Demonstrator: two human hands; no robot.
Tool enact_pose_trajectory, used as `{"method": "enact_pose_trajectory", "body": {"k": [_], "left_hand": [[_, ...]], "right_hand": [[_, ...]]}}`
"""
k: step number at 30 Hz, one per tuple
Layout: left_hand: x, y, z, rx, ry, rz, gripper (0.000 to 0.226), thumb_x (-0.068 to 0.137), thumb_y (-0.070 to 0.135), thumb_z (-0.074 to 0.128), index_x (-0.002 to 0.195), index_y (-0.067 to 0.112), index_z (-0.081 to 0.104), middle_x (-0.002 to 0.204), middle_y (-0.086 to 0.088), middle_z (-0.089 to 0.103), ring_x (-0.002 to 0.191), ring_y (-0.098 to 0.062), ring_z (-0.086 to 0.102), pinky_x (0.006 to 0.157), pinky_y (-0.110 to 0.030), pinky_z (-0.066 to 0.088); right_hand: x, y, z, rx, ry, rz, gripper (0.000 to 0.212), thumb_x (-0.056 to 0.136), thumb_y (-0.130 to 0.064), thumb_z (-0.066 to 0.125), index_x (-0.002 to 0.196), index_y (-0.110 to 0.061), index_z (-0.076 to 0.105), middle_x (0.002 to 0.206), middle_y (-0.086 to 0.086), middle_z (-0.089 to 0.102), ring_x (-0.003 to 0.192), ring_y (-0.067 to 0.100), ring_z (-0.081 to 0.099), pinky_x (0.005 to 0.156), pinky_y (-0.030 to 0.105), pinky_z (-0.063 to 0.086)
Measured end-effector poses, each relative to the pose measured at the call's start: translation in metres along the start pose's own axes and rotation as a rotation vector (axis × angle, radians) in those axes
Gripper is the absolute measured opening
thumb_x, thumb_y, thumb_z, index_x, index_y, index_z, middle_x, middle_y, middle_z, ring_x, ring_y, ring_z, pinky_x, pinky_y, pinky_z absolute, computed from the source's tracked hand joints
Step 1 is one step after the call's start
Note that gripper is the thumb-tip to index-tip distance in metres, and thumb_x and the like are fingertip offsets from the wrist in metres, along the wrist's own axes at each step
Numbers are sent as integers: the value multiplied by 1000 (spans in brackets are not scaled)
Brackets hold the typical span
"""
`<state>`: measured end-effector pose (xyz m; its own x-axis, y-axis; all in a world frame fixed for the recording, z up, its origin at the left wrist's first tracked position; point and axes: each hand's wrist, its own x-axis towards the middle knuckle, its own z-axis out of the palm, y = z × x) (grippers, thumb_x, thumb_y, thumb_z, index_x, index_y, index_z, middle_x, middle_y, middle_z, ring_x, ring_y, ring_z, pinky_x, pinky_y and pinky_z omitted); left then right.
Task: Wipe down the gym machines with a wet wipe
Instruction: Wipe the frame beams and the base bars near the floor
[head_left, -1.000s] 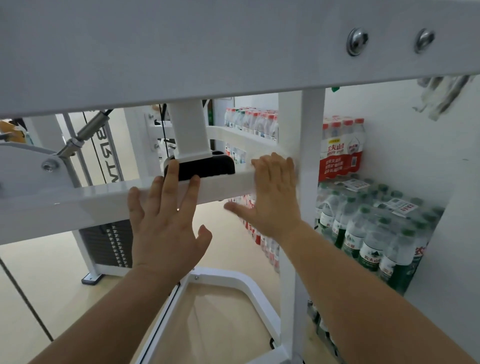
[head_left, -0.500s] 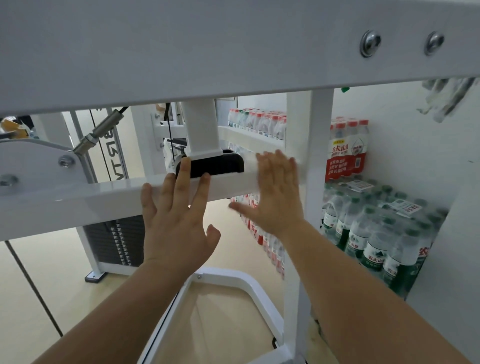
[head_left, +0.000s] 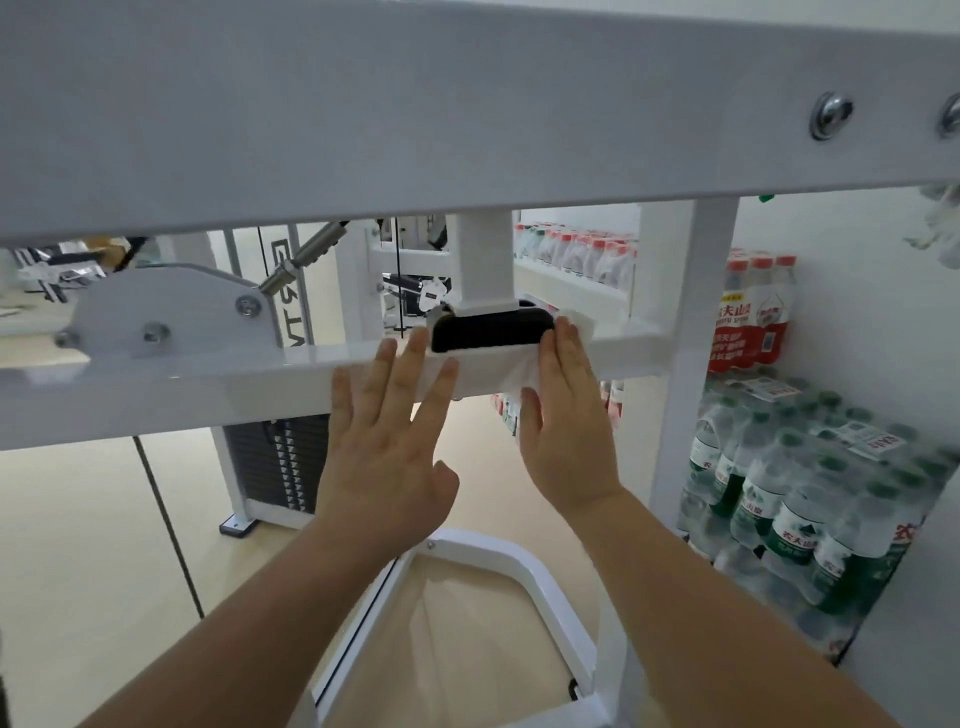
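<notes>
Presently: wet wipe (head_left: 485, 375) draped over the white crossbar (head_left: 208, 387), under the black bumper (head_left: 488, 333). Left hand (head_left: 384, 457), straight fingers spread, presses one end; right hand (head_left: 563, 426), fingers straight together, presses the other.

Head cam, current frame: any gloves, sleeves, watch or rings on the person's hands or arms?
None visible. The left hand and right hand are bare, with no gloves or rings and short, unpainted nails. The left forearm and right forearm are uncovered down to the frame edge, with no sleeve, watch or wristband in view.
</notes>
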<state>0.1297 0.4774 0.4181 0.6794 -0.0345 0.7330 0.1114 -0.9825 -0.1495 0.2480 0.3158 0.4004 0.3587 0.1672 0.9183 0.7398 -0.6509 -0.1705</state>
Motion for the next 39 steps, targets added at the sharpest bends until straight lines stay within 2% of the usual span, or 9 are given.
{"method": "enact_pose_trajectory", "body": {"k": [5,12,18,21,25,29,32,36,39], "left_hand": [[-37,-60,-9,45,24,-207,97,70,41,63,157,16,27,167,-15,10,154,-39,4,119,-66,6],[-45,-101,-13,33,143,-119,89,70,28,64,154,12,38,162,-13,31,150,-34,25,116,-67,17],[-47,-108,-15,-16,100,-104,90,72,31,60,155,8,34,162,-10,31,152,-29,23,117,-63,19],[-47,-111,-17,-33,62,-109,90,73,31,60,155,9,32,163,-9,31,152,-27,22,118,-63,21],[-51,-116,-18,-95,77,-96,84,76,26,58,154,8,34,163,-8,29,153,-26,21,119,-62,20],[-72,-132,-23,-6,12,-206,97,73,40,60,159,14,23,168,-7,9,156,-29,5,121,-63,7],[-86,-144,-24,39,33,-299,105,71,42,74,159,15,23,167,-14,6,154,-37,2,120,-66,6],[-92,-151,-21,3,55,-361,103,72,41,71,159,19,21,166,-15,8,154,-38,2,120,-64,8],[-95,-156,-21,-12,43,-338,103,72,41,65,161,22,17,167,-13,6,154,-37,3,120,-66,10]], "right_hand": [[-22,-54,25,4,-176,-106,70,103,-27,41,158,4,10,168,23,5,157,36,0,126,52,17],[11,-112,44,46,-252,-619,59,101,-9,49,155,3,27,164,22,24,155,34,18,124,50,24],[35,-105,46,-146,-176,-342,48,109,-28,42,150,-5,46,152,14,50,141,29,46,119,49,32],[23,-136,52,-145,-195,-222,58,106,-35,41,152,-1,39,154,18,44,145,33,37,124,50,21],[14,-156,55,-113,-268,-347,70,103,-40,47,158,-2,26,162,17,31,152,33,24,127,49,13],[16,-123,41,-218,-222,-217,74,102,-54,43,154,-2,33,152,17,41,144,34,34,126,49,17],[19,-150,48,-203,-212,-79,74,99,-58,43,148,-2,39,143,16,45,137,34,38,124,51,19],[15,-206,69,-85,-257,-270,77,98,-57,42,152,-2,36,148,16,42,141,33,34,125,49,16],[21,-178,59,-89,-259,-343,73,98,-57,45,149,-6,41,146,12,47,137,30,40,122,48,24]]}}
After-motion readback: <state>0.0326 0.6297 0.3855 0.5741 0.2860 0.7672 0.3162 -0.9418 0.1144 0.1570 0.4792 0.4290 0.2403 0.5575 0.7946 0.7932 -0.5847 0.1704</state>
